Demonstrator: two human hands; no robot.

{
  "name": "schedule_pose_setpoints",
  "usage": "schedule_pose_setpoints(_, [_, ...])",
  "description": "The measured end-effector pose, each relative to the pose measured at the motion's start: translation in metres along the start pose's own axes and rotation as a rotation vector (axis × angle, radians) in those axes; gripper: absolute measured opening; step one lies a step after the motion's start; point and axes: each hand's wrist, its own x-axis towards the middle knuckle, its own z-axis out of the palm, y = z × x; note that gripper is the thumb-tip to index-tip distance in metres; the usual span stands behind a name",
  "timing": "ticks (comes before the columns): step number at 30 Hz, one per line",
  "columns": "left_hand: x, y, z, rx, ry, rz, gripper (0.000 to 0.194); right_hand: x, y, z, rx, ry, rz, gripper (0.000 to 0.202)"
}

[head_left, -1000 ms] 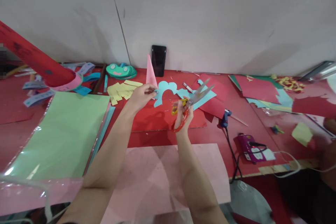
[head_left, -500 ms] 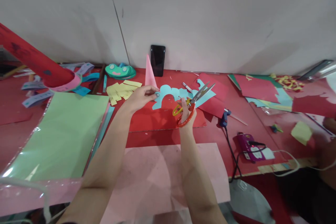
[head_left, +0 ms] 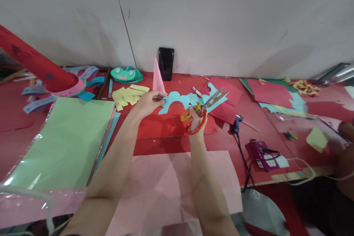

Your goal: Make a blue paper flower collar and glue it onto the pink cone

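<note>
My left hand (head_left: 151, 102) pinches the left end of a light blue paper piece (head_left: 174, 97) with a scalloped edge. My right hand (head_left: 197, 120) is wrapped round the scissors (head_left: 212, 101), which have one orange and one yellow handle loop. Their blades are parted and point up and to the right, over blue paper. Under the hands lies a bright red sheet (head_left: 163, 127). Just behind my left hand stands a pink paper cone (head_left: 157, 79).
A black phone (head_left: 166, 63) leans on the wall. Yellow strips (head_left: 128, 95) and green frog cutouts (head_left: 126, 75) lie left, beside green sheets (head_left: 66, 140). A glue gun (head_left: 237, 124) and purple power box (head_left: 264, 155) with cables are right. Another person's hand (head_left: 346, 131) shows far right.
The blue paper's left part has shifted slightly left and tilted. The scissors have moved a little to the right. The other person's hand has moved slightly left.
</note>
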Motion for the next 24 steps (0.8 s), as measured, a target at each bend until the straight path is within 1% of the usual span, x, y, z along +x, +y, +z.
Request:
schedule_pose_setpoints(7, [0.0019,-0.0022,0.0029,0.056,0.049,0.002,0.016,-0.0006,0.0022,0.0002,-0.039,0.002,-0.019,0.044])
schedule_pose_setpoints(11, [0.0050,-0.0057,0.0045,0.050,0.054,-0.016,0.017,-0.0014,0.0025,0.0009,-0.042,-0.001,-0.023,0.044])
schedule_pose_setpoints(16, [0.0069,-0.0076,0.0041,0.073,0.105,-0.012,0.015,-0.0024,0.0030,0.0015,-0.060,-0.022,-0.018,0.045])
schedule_pose_setpoints(21, [0.0059,-0.0063,0.0030,0.107,0.132,-0.045,0.022,-0.0029,0.0026,0.0015,-0.096,-0.045,-0.021,0.042])
schedule_pose_setpoints(24, [0.0060,-0.0068,0.0027,0.112,0.134,-0.030,0.022,-0.0033,0.0021,0.0022,-0.082,-0.047,-0.017,0.042])
